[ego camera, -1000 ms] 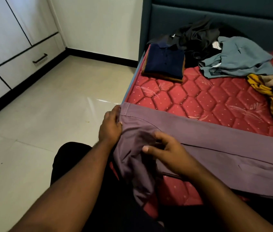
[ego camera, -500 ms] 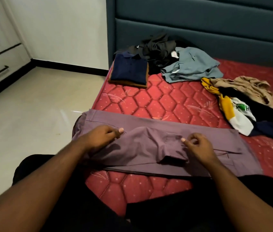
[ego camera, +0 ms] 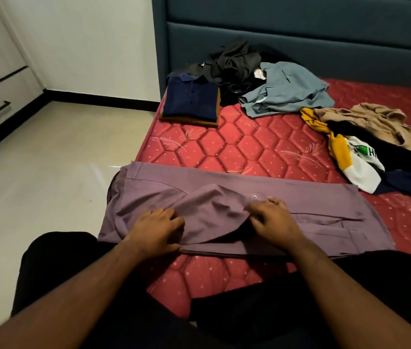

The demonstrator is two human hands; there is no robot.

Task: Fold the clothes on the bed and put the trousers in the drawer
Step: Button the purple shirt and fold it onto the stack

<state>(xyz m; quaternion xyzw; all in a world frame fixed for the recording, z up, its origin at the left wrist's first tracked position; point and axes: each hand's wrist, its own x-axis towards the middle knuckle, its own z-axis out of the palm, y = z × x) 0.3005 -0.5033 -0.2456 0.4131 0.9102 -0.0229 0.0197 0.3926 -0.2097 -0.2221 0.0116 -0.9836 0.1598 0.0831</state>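
Head view, looking down: both forearms reach in from the near edge, and the trousers (ego camera: 224, 212), mauve, lie flat across the near part of the bed (ego camera: 249, 147), waist end hanging just over its left edge. Left hand (ego camera: 157, 229) sits on the cloth with fingers curled, grip closed on a bunched fold near the waist. Right hand (ego camera: 273, 219) is just to its right, fingers bent, pinching the raised ridge of fabric between the two hands. Further up on the left, a folded navy shirt (ego camera: 190, 100) rests on a brown folded piece. Beside it, a grey-blue shirt (ego camera: 287, 93) lies crumpled against a black heap (ego camera: 234, 61) at the headboard. Far right, a yellow, white and navy pile (ego camera: 365, 157) sprawls loose. Off left, across the floor, the drawer (ego camera: 0, 102) is closed.
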